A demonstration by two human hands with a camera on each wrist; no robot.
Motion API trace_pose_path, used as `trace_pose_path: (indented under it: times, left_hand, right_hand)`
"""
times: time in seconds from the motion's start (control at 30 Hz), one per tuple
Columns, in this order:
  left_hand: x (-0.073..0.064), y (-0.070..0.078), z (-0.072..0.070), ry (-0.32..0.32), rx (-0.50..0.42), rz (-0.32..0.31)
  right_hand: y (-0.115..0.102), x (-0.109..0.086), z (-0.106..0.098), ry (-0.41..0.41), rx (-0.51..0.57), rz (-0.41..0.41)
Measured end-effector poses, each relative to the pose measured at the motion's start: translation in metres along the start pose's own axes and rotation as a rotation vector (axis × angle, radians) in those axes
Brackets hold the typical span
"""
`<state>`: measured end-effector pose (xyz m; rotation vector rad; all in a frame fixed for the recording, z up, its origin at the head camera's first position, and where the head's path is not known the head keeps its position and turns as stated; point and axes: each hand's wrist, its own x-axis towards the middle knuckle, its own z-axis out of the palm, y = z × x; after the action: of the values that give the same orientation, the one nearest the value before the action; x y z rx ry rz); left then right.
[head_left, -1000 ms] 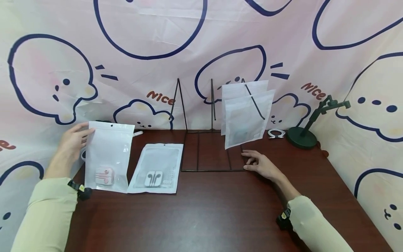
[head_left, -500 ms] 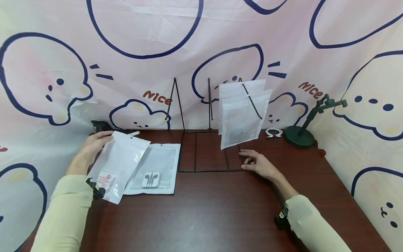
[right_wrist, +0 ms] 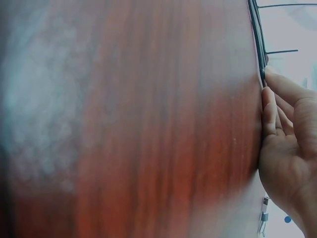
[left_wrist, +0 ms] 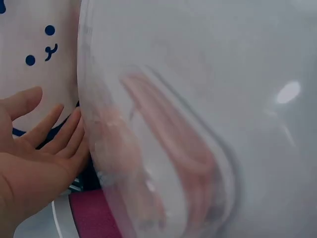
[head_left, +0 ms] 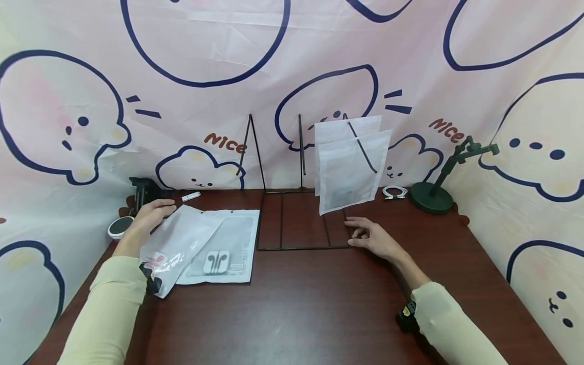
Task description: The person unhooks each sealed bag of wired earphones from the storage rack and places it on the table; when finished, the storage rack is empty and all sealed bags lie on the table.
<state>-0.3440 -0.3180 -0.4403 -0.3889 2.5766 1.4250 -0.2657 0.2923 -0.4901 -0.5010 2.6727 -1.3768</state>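
Note:
In the head view, my left hand (head_left: 148, 223) is at the upper left edge of a glossy white zip pouch (head_left: 180, 243) holding pink earphones. The left wrist view has this pouch (left_wrist: 257, 124) close up; my thumb and fingers are spread, nothing between them. The pouch slants over a second pouch (head_left: 242, 233) with white earphones, lying on the table. My right hand (head_left: 374, 238) grips the front right corner of a black wire display rack (head_left: 281, 223). In the right wrist view, my fingers (right_wrist: 282, 89) meet its dark bar. Two white pouches (head_left: 351, 172) hang from its right hook.
The brown table (head_left: 292, 309) meets a printed cloth backdrop. At the left stand a black object (head_left: 145, 191) and a round white-rimmed item (head_left: 120, 227), near a small white stick (head_left: 190, 196). A coiled white cable (head_left: 394, 192) and a green stand (head_left: 433, 195) are at the right.
My left hand has moved right and lowered the pink-earphone pouch from upright to a slant over the other pouch; its thumb and fingers are apart now. My right hand has stayed at the rack.

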Motion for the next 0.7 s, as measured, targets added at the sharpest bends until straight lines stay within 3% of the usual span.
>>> trace_pose_path:
  times: [0.13,0.4,0.57,0.7]
  left_hand:
    - [0.0,0.007,0.003,0.015,0.056,0.037]
    - [-0.011,0.033,0.009,-0.049,0.06,0.161]
    - [-0.019,0.053,0.024,-0.107,0.078,0.236]
    - [-0.023,0.064,0.044,-0.177,0.074,0.323]
  right_hand:
    - [0.0,0.001,0.0,-0.003,-0.002,0.003]
    - [0.003,0.003,0.002,-0.003,0.025,-0.006]
    - [0.003,0.003,0.001,-0.006,0.026,-0.007]
    - [0.002,0.002,0.001,-0.006,0.028,-0.011]
